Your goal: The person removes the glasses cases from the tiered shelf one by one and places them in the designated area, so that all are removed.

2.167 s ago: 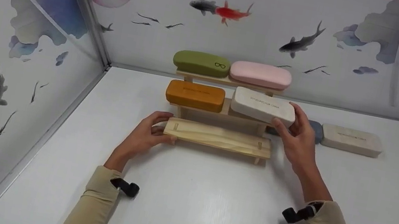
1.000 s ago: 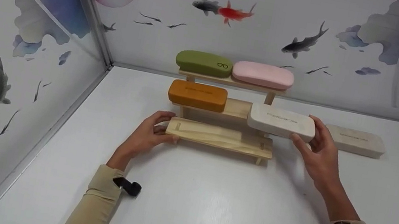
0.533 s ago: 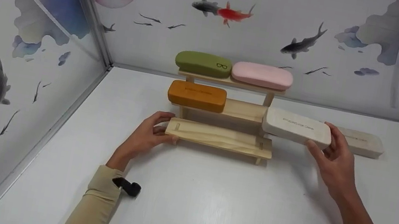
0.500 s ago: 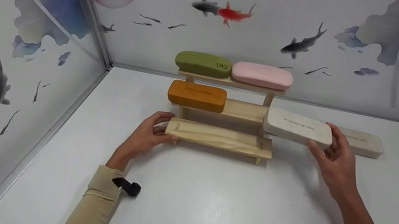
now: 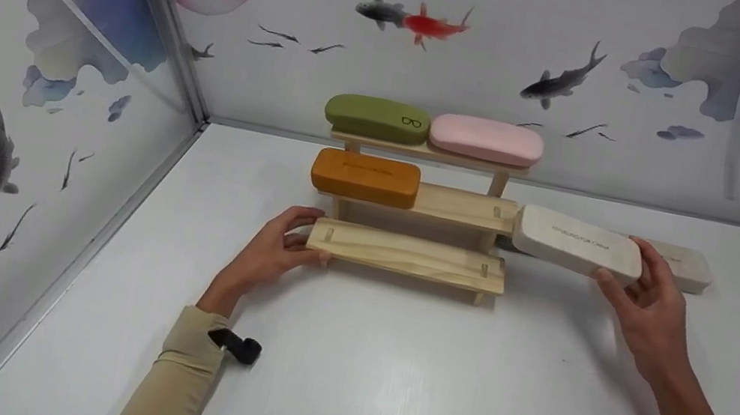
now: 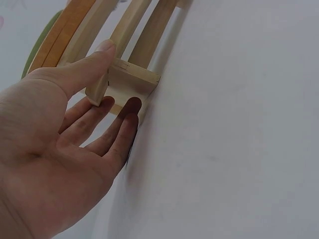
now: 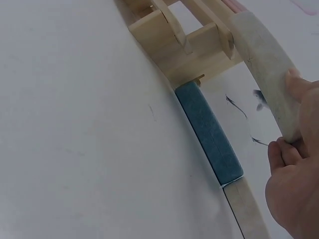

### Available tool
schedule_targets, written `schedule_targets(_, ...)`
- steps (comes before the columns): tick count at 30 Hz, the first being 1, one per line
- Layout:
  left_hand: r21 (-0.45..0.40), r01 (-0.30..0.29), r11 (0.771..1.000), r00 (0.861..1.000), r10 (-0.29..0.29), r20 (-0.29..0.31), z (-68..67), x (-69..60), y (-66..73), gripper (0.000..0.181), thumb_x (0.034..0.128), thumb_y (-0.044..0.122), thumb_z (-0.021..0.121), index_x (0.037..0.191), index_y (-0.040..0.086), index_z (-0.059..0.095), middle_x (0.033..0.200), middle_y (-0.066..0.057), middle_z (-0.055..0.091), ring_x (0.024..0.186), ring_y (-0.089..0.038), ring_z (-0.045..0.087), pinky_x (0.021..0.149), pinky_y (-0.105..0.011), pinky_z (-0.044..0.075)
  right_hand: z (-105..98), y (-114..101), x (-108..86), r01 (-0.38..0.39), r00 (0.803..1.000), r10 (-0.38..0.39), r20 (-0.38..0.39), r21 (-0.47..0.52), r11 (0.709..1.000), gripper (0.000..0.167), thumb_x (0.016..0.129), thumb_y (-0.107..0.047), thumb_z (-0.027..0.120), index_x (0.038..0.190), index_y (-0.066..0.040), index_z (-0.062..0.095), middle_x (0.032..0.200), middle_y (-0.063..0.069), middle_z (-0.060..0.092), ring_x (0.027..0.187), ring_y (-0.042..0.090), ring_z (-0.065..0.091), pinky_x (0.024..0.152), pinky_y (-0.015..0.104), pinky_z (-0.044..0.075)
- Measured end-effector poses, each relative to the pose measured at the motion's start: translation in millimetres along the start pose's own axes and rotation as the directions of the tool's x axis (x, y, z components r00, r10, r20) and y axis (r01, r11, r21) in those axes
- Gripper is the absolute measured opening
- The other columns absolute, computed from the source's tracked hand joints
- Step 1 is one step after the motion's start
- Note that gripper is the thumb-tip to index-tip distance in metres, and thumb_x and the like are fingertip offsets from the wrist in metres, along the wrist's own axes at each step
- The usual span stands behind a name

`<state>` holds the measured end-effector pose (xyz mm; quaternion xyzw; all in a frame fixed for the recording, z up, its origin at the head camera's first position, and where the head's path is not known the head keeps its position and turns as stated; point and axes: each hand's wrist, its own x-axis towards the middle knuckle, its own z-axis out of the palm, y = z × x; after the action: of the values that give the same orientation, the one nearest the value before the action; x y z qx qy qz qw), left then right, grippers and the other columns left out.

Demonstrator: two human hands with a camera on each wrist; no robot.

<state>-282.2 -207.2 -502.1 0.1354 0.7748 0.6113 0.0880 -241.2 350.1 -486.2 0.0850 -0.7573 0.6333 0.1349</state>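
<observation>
My right hand [image 5: 659,315] pinches the right end of an off-white glasses case [image 5: 574,237], thumb in front, and holds it raised just past the right end of the middle tier. A three-tier wooden stand [image 5: 407,254] has its lowest board gripped at the left end by my left hand [image 5: 266,254]; the left wrist view shows the thumb on top and fingers below. On the middle tier's left half lies an orange case [image 5: 365,180]. Green [image 5: 371,116] and pink [image 5: 487,139] cases sit side by side on the top tier.
A blue case [image 7: 209,132] lies on the white table [image 5: 368,390] beside the stand, almost wholly hidden in the head view. End to end with it lies a second off-white case [image 7: 246,209]. Printed walls close off the back and sides.
The right hand has carried the off-white case rightward from over the middle tier, uncovering that board's right half. The left hand stays on the lowest board.
</observation>
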Motion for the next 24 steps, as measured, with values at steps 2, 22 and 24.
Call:
schedule_targets(2, -0.002, 0.002, 1.000, 1.000, -0.002, -0.001, 0.1, -0.2, -0.4, 0.078, 0.0940, 0.020, 0.088, 0.159, 0.016, 0.045, 0.165, -0.007, 0.048, 0.141, -0.031, 0.063, 0.104, -0.034, 0.062, -3.0, 1.1, 0.0, -0.011, 1.000, 0.011, -0.005, -0.004, 1.000, 0.074, 0.105, -0.011, 0.073, 0.168, -0.015, 0.035, 0.166, 0.001, 0.050, 0.131, 0.002, 0.061, 0.095, 0.009, 0.055)
schedule_targets(22, 0.001, 0.007, 1.000, 1.000, -0.007, 0.004, -0.3, 0.6, -0.2, 0.077, 0.0945, 0.020, 0.087, 0.159, 0.017, 0.045, 0.165, -0.005, 0.048, 0.140, -0.029, 0.064, 0.105, -0.034, 0.061, -15.6, 18.8, 2.1, -0.108, 0.992, 0.120, 0.045, -0.215, 0.971, 0.080, 0.106, -0.025, 0.073, 0.171, -0.018, 0.028, 0.175, 0.012, 0.038, 0.135, -0.007, 0.052, 0.097, 0.006, 0.052)
schedule_targets(24, 0.002, 0.011, 1.000, 1.000, -0.011, 0.004, -0.3, 0.6, -0.5, 0.079, 0.0942, 0.021, 0.088, 0.160, 0.018, 0.044, 0.165, -0.005, 0.047, 0.141, -0.029, 0.064, 0.106, -0.034, 0.061, -16.5, 19.9, 1.5, -0.115, 0.990, 0.131, 0.054, -0.233, 0.966, 0.081, 0.106, -0.027, 0.073, 0.172, -0.018, 0.027, 0.175, 0.012, 0.037, 0.135, -0.008, 0.052, 0.097, 0.005, 0.052)
